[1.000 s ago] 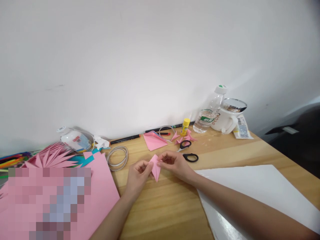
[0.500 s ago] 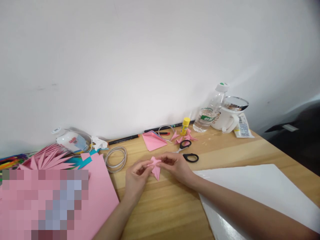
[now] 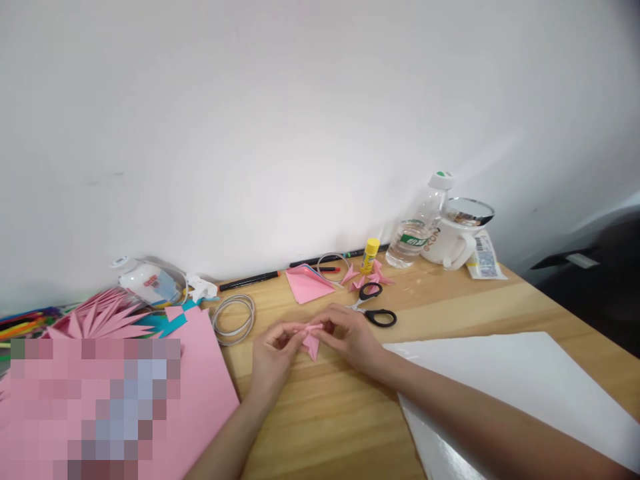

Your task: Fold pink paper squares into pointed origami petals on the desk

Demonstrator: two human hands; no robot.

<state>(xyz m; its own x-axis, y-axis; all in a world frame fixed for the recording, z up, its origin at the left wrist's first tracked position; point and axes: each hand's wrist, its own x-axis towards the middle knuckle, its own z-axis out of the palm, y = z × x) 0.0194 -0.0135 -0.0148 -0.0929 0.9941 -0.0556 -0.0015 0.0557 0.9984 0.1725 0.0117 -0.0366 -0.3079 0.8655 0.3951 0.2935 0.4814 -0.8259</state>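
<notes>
Between my two hands is a small folded piece of pink paper [image 3: 313, 345], its lower point hanging toward me over the wooden table. My left hand [image 3: 275, 347] pinches its left side between thumb and fingers. On the opposite side, my right hand [image 3: 350, 335] grips the upper right part, and the fingers cover some of the folds. Black-handled scissors [image 3: 381, 317] lie just beyond my right hand. Past the fingers rests a stack of pink folded paper [image 3: 309, 285]. Several small pink folded pieces [image 3: 358, 283] sit around a yellow glue stick [image 3: 370, 255].
A white board [image 3: 500, 373] lies under my right forearm. Pink sheets [image 3: 200, 380] cover the left side, with a coiled cable [image 3: 234, 320] beside them. Along the wall are a black marker [image 3: 250, 281], a water bottle [image 3: 413, 233] and a white mug [image 3: 447, 247].
The top of the pink paper, which stood up between my fingers, now looks folded down or tilted flat. Both hands keep their grip in nearly the same place. The view has shifted slightly.
</notes>
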